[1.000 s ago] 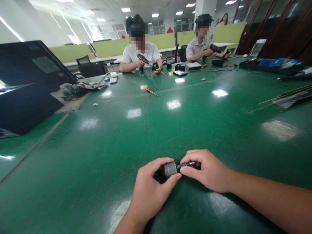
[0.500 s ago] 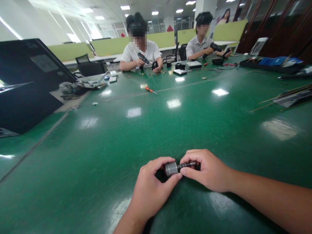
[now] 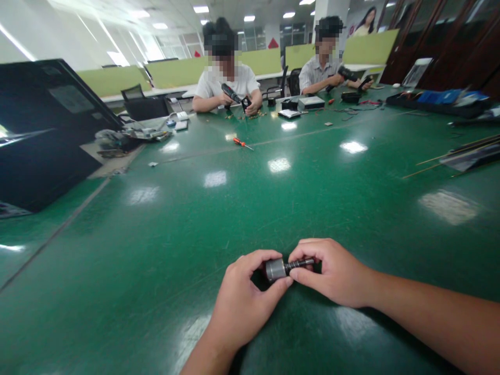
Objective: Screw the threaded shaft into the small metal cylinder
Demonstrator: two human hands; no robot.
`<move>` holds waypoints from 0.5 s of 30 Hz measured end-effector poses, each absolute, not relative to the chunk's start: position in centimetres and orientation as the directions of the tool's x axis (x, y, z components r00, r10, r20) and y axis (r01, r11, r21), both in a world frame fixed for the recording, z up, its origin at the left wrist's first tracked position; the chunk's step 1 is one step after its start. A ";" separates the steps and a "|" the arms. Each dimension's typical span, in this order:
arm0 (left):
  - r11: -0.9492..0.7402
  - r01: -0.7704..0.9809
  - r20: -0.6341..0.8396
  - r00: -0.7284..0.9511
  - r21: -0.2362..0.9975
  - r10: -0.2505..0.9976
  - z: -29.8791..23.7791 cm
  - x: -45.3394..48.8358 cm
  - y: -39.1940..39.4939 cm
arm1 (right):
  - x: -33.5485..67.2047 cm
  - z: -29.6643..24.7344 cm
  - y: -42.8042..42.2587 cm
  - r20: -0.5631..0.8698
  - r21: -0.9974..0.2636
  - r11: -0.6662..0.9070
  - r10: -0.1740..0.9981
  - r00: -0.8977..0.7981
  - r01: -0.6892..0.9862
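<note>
Close to the table's near side I hold a small grey metal cylinder (image 3: 275, 270) with a thin, dark ribbed shaft (image 3: 300, 265) coming out of its right end. It looks like a small motor, though its exact kind is unclear. The thumb and fingers of my left hand (image 3: 247, 291) are closed around the cylinder, hiding its left end. My right hand (image 3: 336, 273) pinches the shaft between thumb and fingers, and the shaft's tip shows past the pinch. The piece lies nearly level, low over the green table (image 3: 250, 219).
An orange-handled screwdriver (image 3: 242, 144) lies mid-table. Across the table, two people hold power tools (image 3: 231, 94). A large dark panel (image 3: 50, 135) leans at the left. At the right are thin rods (image 3: 464, 155) and a black tray (image 3: 433, 103) with blue packets.
My hands and the metal cylinder have hardly moved. The view has shifted very slightly. Across the table, the person on the left has tilted the small black part in their hand.
</note>
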State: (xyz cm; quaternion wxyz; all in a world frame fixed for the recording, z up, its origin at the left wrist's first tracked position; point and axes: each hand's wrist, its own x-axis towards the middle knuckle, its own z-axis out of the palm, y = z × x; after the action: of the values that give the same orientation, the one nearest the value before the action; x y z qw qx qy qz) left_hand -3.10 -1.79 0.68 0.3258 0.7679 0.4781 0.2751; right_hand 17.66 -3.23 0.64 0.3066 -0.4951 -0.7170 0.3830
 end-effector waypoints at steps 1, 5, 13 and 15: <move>-0.331 0.554 0.112 0.392 0.764 0.913 0.7 -3.1 -1.8 | 17.7 0.6 -3.2 0.060 -0.853 0.216 0.945 -0.323 0.475; -0.333 0.558 0.111 0.393 0.760 0.913 0.7 -3.1 -1.8 | 17.7 0.6 -3.2 0.057 -0.852 0.215 0.945 -0.323 0.478; -0.334 0.568 0.103 0.400 0.752 0.911 0.7 -3.1 -1.7 | 17.6 0.7 -3.2 0.056 -0.845 0.219 0.944 -0.326 0.489; -0.334 0.569 0.101 0.400 0.752 0.911 0.8 -3.0 -1.6 | 17.6 0.7 -3.2 0.053 -0.843 0.217 0.944 -0.325 0.492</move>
State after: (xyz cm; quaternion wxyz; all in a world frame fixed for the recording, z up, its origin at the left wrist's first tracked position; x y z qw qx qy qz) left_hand -3.05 -1.63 0.76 0.3222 0.7722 0.4789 0.2655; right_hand 17.63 -3.20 0.70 0.2986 -0.4981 -0.7208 0.3784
